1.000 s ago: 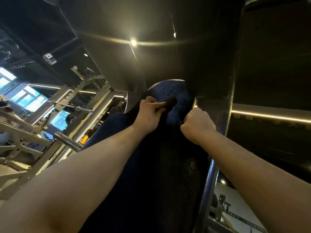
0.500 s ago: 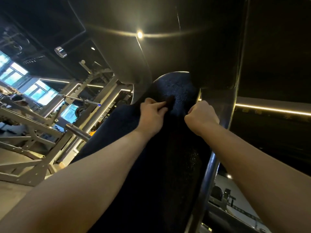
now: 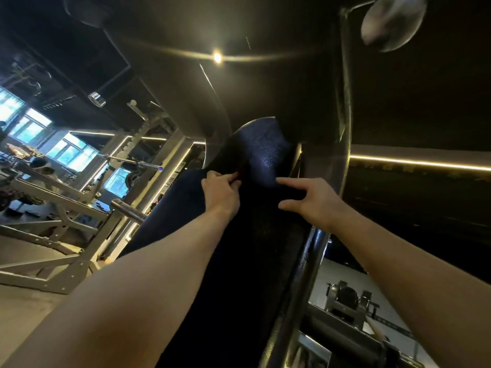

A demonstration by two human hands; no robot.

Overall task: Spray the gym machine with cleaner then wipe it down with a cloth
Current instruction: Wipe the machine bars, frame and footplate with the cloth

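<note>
One dark pebbled pad, steel racks, bright windows

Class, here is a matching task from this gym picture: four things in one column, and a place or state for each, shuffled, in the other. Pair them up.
Things:
1. left hand
2. right hand
3. ceiling lamp
4. light strip

Place or state:
A. glowing line, far right
B. fingers spread, gripping nothing
C. pinching the dark cloth
D. bright round spot above the pad

Pairs: 1-C, 2-B, 3-D, 4-A.
</note>
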